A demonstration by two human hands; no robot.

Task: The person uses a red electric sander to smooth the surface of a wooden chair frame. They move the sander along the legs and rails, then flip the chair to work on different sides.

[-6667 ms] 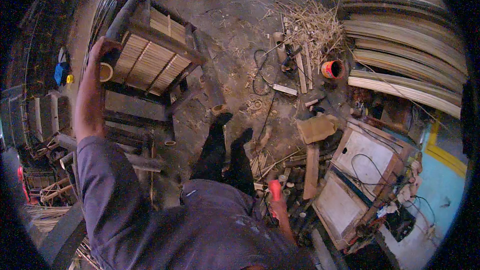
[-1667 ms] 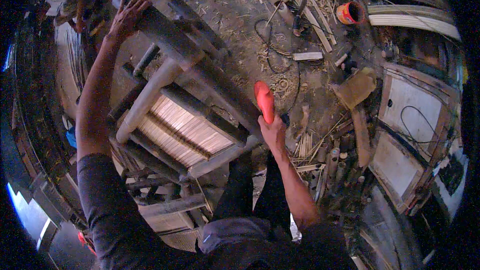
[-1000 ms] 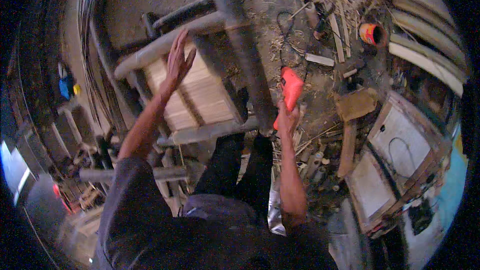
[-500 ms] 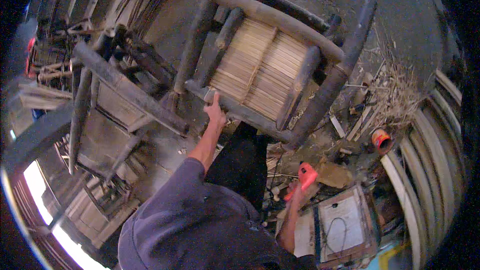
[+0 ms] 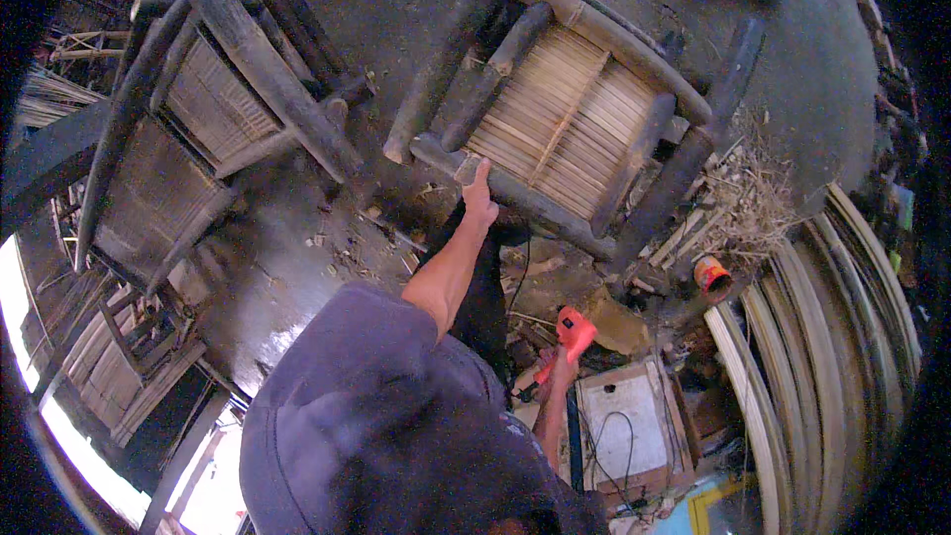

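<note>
In front of me lies a chair-like frame of thick dark bamboo poles, its slatted panel (image 5: pixel 565 114) pale and crossed by a thin strip. My left hand (image 5: pixel 478 200) grips the frame's near rail (image 5: pixel 540 206) close to its left end, fingers partly hidden. A small greyish patch shows beside the fingertips; I cannot make out what it is. Low on the right, my right hand (image 5: pixel 561 369) is closed round the handle of a red pistol-shaped power tool (image 5: pixel 575 332). The tool is held apart from the frame.
A second dark bamboo chair (image 5: pixel 223 99) stands to the left. On the right are an orange can (image 5: pixel 711 275), a heap of shavings (image 5: pixel 748 183) and long curved bamboo strips (image 5: pixel 812 357). A white-topped box (image 5: pixel 624 421) with a black cord sits below the tool.
The view has shifted, so the bamboo frame sits farther right and the second chair shows more fully. My left hand stays on the rail; my right still holds the red tool.
</note>
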